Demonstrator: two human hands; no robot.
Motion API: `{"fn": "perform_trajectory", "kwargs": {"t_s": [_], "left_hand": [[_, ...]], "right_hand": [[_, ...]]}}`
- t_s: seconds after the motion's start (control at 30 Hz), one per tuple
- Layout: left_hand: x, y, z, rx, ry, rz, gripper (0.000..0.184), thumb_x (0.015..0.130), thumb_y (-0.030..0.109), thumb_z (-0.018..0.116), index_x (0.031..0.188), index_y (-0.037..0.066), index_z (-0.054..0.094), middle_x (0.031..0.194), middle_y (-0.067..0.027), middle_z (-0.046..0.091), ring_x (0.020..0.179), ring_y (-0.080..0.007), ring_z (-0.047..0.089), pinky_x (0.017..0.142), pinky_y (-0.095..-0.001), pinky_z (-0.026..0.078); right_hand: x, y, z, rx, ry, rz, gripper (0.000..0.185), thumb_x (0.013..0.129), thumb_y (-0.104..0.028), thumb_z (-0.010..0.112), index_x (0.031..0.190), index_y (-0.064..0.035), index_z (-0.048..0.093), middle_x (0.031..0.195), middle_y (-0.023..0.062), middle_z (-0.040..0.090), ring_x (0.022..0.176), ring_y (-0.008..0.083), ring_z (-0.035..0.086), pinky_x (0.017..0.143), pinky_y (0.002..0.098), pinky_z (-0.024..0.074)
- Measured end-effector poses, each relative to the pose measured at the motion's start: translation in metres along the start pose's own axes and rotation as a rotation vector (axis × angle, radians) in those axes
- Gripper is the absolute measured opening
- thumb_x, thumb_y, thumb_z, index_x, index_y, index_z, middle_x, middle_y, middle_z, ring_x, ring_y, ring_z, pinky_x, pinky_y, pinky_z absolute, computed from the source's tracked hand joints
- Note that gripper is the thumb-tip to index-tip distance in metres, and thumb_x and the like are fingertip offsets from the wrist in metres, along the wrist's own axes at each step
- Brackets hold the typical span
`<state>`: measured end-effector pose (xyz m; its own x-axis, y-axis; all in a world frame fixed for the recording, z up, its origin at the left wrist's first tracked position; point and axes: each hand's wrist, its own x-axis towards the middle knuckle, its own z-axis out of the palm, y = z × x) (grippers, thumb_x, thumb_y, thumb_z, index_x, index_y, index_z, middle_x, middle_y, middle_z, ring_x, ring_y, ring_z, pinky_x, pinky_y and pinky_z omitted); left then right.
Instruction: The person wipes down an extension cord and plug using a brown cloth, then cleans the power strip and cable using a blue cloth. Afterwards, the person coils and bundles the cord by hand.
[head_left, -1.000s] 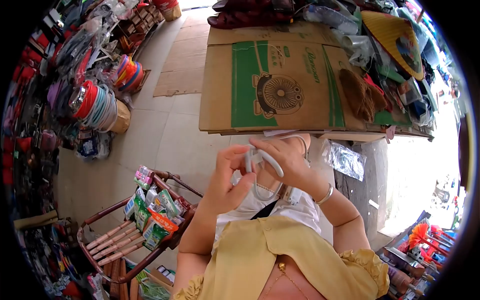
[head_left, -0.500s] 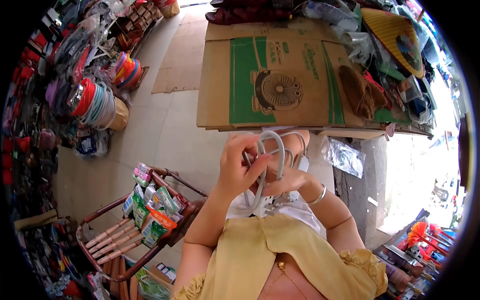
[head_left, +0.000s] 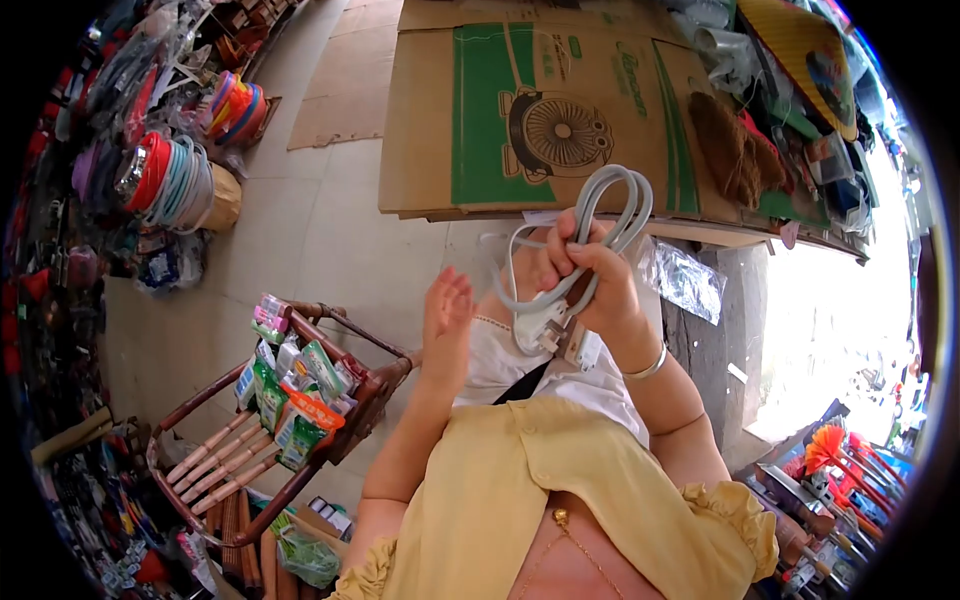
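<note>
A coiled grey-white cable (head_left: pixel 643 205) is gripped in my right hand (head_left: pixel 595 270), its loops standing up above the fingers in front of the cardboard box. White plugs or a socket block (head_left: pixel 543 328) hang below that hand, over my lap; their exact shape is partly hidden by the cable. My left hand (head_left: pixel 448 315) is raised to the left of the coil, apart from it, fingers spread a little and nothing in them.
A flat cardboard box (head_left: pixel 420 130) with a fan print lies ahead, with a brown glove (head_left: pixel 735 150) on its right. At the lower left a bamboo chair (head_left: pixel 165 425) holds packets (head_left: pixel 300 395). Cable coils (head_left: pixel 180 185) stand at the left.
My left hand has let go of the cable and moved away to the left. My right hand has risen with the coil, now gathered in its fingers. The view has tilted down slightly.
</note>
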<state>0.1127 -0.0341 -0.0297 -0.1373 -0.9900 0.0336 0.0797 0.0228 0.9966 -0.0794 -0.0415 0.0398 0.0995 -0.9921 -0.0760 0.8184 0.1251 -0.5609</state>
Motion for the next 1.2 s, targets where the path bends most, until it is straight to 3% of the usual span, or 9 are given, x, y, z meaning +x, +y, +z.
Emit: {"fn": "perform_trajectory", "kwargs": {"t_s": [0.07, 0.23, 0.3, 0.47, 0.7, 0.8, 0.87, 1.0, 1.2], "left_hand": [[-0.007, -0.001, -0.004, -0.871, -0.049, -0.643, 0.041, 0.092, 0.025, 0.048, 0.127, 0.006, 0.035, 0.121, -0.0160, 0.048, 0.111, -0.0242, 0.047, 0.093, -0.0379, 0.039], [0.012, 0.000, 0.005, -0.887, -0.033, -0.708, 0.033, 0.092, 0.023, 0.047, 0.120, 0.006, 0.043, 0.102, -0.0141, 0.058, 0.090, -0.0233, 0.059, 0.078, -0.0340, 0.050], [0.021, -0.014, -0.003, -0.814, -0.244, -0.559, 0.031, 0.090, 0.014, 0.047, 0.119, 0.003, 0.045, 0.089, -0.0098, 0.058, 0.081, -0.0196, 0.059, 0.074, -0.0308, 0.050], [0.015, -0.001, -0.002, -0.500, -0.168, -0.443, 0.033, 0.086, 0.003, 0.050, 0.118, 0.000, 0.046, 0.081, -0.0087, 0.058, 0.071, -0.0156, 0.058, 0.069, -0.0272, 0.049], [-0.005, 0.058, -0.008, -0.439, -0.107, 0.005, 0.034, 0.078, -0.006, 0.051, 0.113, -0.004, 0.048, 0.091, -0.0105, 0.057, 0.083, -0.0185, 0.058, 0.081, -0.0312, 0.047], [-0.007, 0.074, -0.020, -0.301, -0.136, 0.195, 0.036, 0.072, -0.001, 0.058, 0.107, -0.004, 0.051, 0.109, -0.0161, 0.051, 0.102, -0.0267, 0.053, 0.090, -0.0398, 0.041], [-0.007, 0.090, -0.023, 0.074, -0.221, 0.492, 0.036, 0.069, 0.005, 0.062, 0.104, 0.000, 0.054, 0.117, -0.0189, 0.046, 0.113, -0.0342, 0.044, 0.095, -0.0453, 0.035], [0.001, 0.094, -0.024, 0.014, -0.275, 0.624, 0.042, 0.069, 0.018, 0.072, 0.106, 0.006, 0.057, 0.127, -0.0234, 0.040, 0.120, -0.0409, 0.036, 0.097, -0.0470, 0.031], [0.016, 0.083, 0.001, -0.285, -0.369, 0.550, 0.048, 0.071, 0.028, 0.075, 0.107, 0.004, 0.056, 0.133, -0.0241, 0.035, 0.127, -0.0382, 0.030, 0.102, -0.0464, 0.028]], "right_hand": [[-0.005, 0.001, -0.004, -0.042, 0.014, -0.005, 0.018, 0.076, -0.006, 0.045, 0.094, -0.0039, 0.042, 0.068, 0.0072, 0.042, 0.062, 0.0214, 0.049, 0.058, 0.0312, 0.0402], [-0.027, 0.025, -0.008, 0.023, 0.008, 0.141, 0.020, 0.077, -0.008, 0.049, 0.096, -0.0039, 0.043, 0.065, 0.0061, 0.043, 0.058, 0.0192, 0.048, 0.057, 0.0323, 0.0401], [-0.032, 0.038, -0.014, 0.022, 0.027, 0.201, 0.024, 0.079, -0.010, 0.052, 0.101, -0.0037, 0.045, 0.067, 0.0063, 0.048, 0.057, 0.0176, 0.050, 0.056, 0.0311, 0.0409], [-0.038, 0.050, -0.026, -0.375, 0.218, 0.284, 0.025, 0.082, -0.008, 0.052, 0.106, -0.0010, 0.049, 0.074, 0.0043, 0.052, 0.062, 0.0118, 0.052, 0.056, 0.0235, 0.0410], [-0.030, 0.046, 0.004, -1.207, -0.129, -0.259, 0.063, 0.080, -0.001, 0.056, 0.133, -0.0010, 0.020, 0.073, 0.0090, 0.052, 0.062, 0.0213, 0.053, 0.057, 0.0300, 0.0436], [-0.023, 0.041, 0.023, -1.217, -0.181, -0.533, 0.078, 0.077, 0.002, 0.060, 0.139, -0.0010, 0.013, 0.072, 0.0027, 0.048, 0.062, 0.0130, 0.046, 0.058, 0.0260, 0.0415], [-0.018, 0.033, 0.033, -1.268, -0.226, -0.592, 0.087, 0.075, -0.003, 0.068, 0.141, -0.0017, 0.011, 0.077, 0.0049, 0.051, 0.064, 0.0156, 0.048, 0.060, 0.0268, 0.0428], [-0.016, 0.019, 0.051, -1.163, -0.429, -0.179, 0.086, 0.072, -0.025, 0.075, 0.138, -0.0011, 0.023, 0.087, 0.0067, 0.051, 0.075, 0.0176, 0.051, 0.066, 0.0281, 0.0442], [-0.014, 0.028, 0.035, -0.941, -0.536, -0.225, 0.082, 0.070, -0.049, 0.070, 0.125, 0.0001, 0.036, 0.101, 0.0102, 0.045, 0.091, 0.0203, 0.046, 0.078, 0.0325, 0.0406]]}}
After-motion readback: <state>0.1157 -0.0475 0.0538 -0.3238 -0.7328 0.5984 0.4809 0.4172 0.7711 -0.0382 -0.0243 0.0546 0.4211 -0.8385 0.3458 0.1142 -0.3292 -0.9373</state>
